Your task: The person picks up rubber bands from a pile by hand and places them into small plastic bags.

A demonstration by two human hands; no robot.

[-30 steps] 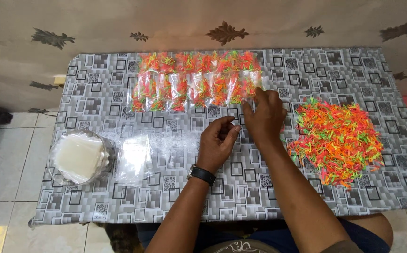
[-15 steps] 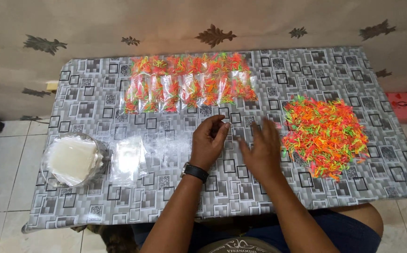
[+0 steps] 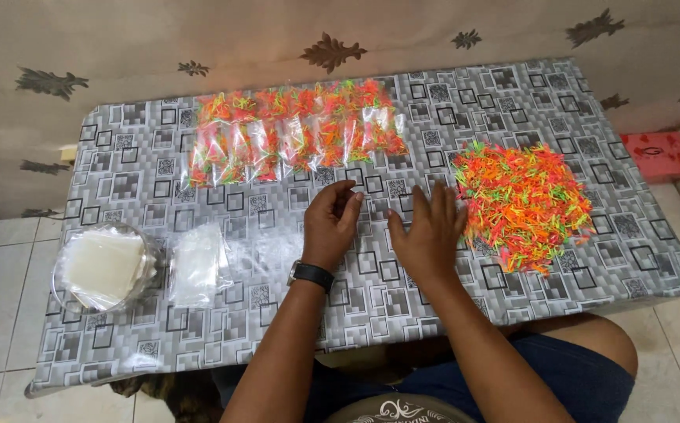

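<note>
Left hand [image 3: 332, 223] pinches, apparently on a clear bag; right hand [image 3: 428, 235] lies spread on tabletop [image 3: 120, 164]. Advise scooping a modest portion from strip pile [image 3: 524, 200].

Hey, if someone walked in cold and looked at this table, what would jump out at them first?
The loose heap of neon pieces, orange, pink and green, on the table's right side, beside the right hand. Next, the row of clear filled packets along the far edge. The left hand rests mid-table on the grey patterned tablecloth.
</note>
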